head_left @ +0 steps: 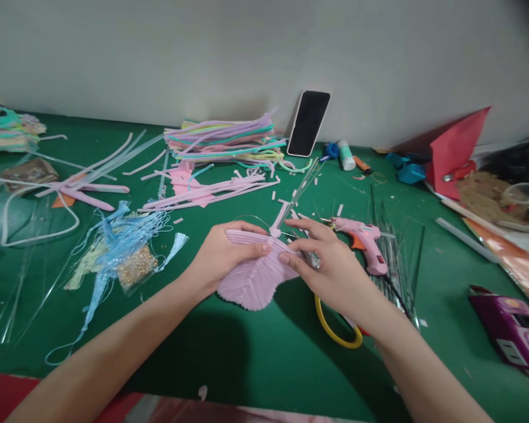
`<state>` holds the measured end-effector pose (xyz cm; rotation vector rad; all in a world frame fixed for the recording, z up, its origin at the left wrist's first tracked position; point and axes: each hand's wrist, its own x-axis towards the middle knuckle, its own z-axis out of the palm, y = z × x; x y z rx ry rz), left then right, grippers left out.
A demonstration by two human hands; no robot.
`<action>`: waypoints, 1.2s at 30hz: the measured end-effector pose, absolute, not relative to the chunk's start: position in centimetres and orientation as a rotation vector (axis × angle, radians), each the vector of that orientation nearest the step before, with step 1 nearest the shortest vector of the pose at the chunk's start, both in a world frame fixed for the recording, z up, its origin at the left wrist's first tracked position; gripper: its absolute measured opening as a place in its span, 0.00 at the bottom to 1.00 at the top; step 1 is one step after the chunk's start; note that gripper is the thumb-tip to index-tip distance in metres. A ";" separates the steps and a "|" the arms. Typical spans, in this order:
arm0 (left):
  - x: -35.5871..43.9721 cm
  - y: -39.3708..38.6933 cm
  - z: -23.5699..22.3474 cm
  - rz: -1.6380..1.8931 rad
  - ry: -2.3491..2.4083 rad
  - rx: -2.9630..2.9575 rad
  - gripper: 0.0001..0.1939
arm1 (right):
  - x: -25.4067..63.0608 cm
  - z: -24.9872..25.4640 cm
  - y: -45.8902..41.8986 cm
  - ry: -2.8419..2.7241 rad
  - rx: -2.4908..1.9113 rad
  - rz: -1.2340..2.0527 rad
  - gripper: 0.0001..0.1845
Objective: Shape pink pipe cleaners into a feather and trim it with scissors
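Several ways to go wrong at mid frame

Saw the lilac chenille-stem leaf (253, 282) at the centre, apparently lifted above the green tabletop (194, 358). Found the left hand (229, 252) closed on its upper left, thumb pressed on top, fingers tucked behind. Found the right hand (335, 261) half curled at the upper right, thumb tip on the leaf, forefinger spread loosely above; could not tell whether pinching firmly or merely resting.

Judged the narrow neck (274, 231) the weakest place: could have twisted or come loose under uneven pressure from the two sides. Feared too for the ribs, likely to crush or splay under a hard thumb. Noted thin rods (300, 191) slanting up from the neck, apt to snag a finger and lever everything askew. Counted the yellow-handled scissors (330, 333), below the right hand, as a possible catch for the wrist. Distrusted the pink glue gun (368, 238), right of centre, nozzle toward the fingers: if hot, could have burned skin or chenille after a careless sideways move.

Could not see the leaf's underside or most of the left fingers. Could not match the metal piece (312, 258) beneath the right palm to the scissors with certainty. Lost both forearms at the bottom edge and part of the purple extension block (506, 329) at the right.
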<state>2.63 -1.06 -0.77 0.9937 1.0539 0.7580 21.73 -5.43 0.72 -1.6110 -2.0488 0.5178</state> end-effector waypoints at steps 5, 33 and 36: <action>2.7 -1.1 -1.0 0.782 1.073 1.035 0.16 | 21.4 0.7 -5.3 -2.131 -1.648 0.568 0.09; 2.6 -0.6 -0.2 0.821 1.041 0.814 0.17 | 23.6 0.9 -5.9 -1.456 -1.570 1.483 0.10; 2.6 -0.7 -0.2 0.839 1.043 0.802 0.17 | 23.8 0.9 -5.9 -1.485 -1.590 1.536 0.12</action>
